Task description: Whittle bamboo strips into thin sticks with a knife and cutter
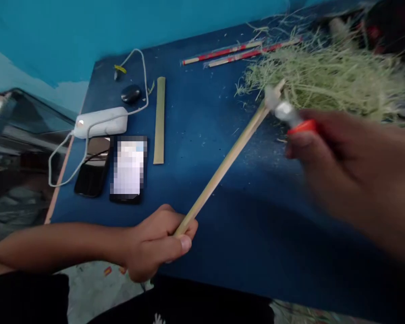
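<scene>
My left hand (162,245) is closed around the near end of a pale green-yellow bamboo strip (222,168), which slants up and away to the right over the blue table. In my right hand (340,166), smeared by motion, is a tool with an orange handle and a shiny metal head (285,110); it looks like a knife or peeler, but blur hides its exact kind. The metal touches or overlaps the strip's far end. Just behind that end lies a heap of thin, curly green shavings (327,81). A shorter flat bamboo piece (159,121) rests left of the strip.
Two red-and-cream sticks (222,52) lie at the back of the blue table (195,135). Along its left side are a black mouse (131,93), a white power bank (101,122) with a cable, a dark phone (92,173) and a lit phone (128,168).
</scene>
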Demonstrator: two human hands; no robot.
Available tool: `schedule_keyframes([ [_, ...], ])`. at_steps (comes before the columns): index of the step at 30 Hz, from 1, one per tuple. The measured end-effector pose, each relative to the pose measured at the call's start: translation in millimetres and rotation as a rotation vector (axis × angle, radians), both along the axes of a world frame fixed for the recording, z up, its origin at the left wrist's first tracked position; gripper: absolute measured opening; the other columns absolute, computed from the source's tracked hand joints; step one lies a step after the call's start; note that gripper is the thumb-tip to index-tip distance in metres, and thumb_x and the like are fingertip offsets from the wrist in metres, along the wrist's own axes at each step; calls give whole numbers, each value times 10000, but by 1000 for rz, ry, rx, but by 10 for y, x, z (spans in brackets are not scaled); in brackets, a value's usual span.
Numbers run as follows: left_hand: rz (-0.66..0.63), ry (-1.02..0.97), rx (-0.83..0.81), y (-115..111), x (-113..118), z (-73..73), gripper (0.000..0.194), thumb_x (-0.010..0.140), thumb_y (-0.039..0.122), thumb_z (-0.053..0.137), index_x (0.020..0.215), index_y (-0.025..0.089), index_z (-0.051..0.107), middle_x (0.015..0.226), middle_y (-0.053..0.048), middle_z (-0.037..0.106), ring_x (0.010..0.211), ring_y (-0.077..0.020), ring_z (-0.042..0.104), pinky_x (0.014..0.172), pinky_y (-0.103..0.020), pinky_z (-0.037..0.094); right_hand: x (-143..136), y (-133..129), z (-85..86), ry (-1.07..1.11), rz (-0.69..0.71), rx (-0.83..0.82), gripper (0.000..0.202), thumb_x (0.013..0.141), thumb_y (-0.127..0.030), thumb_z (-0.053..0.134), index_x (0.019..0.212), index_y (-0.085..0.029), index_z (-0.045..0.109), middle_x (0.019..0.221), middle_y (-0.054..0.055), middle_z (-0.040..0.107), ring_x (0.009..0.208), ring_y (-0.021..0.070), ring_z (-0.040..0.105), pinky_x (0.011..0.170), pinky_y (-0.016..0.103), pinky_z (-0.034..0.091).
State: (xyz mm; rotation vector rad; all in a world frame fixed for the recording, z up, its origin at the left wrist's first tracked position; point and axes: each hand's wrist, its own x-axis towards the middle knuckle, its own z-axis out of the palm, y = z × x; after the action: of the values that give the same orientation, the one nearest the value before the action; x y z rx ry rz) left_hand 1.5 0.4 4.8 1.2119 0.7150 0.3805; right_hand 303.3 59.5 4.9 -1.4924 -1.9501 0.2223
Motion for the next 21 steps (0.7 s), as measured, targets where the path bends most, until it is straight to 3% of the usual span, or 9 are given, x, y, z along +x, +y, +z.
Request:
schedule_keyframes([
  [2,7,-4,18,1,6,2,396,1023,449,623,734,235,458,525,64,440,437,-89,375,428,-242,267,-1,1,25,54,-111,-56,449,1126,-566,420,1186,-280,760,792,79,671,705,296,670,641,417,448],
  [5,55,-12,-16,-3,28,3,382,1050,481,579,778,223,505,548,43,500,479,-98,415,458,-239,298,-60,-46,17,54,-72,13,415,1120,-492,474,1457,-327,651,987,101,727,862,353,726,724,473,530],
  [10,238,-66,-180,-35,96,-9,352,1041,526,576,899,207,539,601,16,603,527,-115,497,506,-243,377,-136,-77,-112,-65,258,246,695,1047,-266,637,1707,-322,424,1080,103,754,887,306,736,745,418,587],
  [14,352,-121,-220,-56,142,-27,325,1040,527,588,964,226,494,554,79,518,448,-98,445,454,-223,376,-138,-48,-185,-122,520,266,778,1079,-203,568,1789,-268,257,965,63,738,741,227,672,675,348,561],
  [17,346,-124,-183,-59,159,-38,349,1056,553,597,989,228,491,551,110,450,436,-85,407,435,-211,370,-159,-77,-203,-116,585,222,743,1081,-197,578,1767,-317,318,961,39,734,705,188,655,630,306,532],
  [21,344,-129,-100,-76,159,-73,333,1087,523,594,976,220,511,552,113,432,440,-71,390,439,-198,387,-198,-141,-223,-105,671,208,641,1080,-172,564,1696,-300,444,1031,51,747,747,164,672,661,283,546],
])
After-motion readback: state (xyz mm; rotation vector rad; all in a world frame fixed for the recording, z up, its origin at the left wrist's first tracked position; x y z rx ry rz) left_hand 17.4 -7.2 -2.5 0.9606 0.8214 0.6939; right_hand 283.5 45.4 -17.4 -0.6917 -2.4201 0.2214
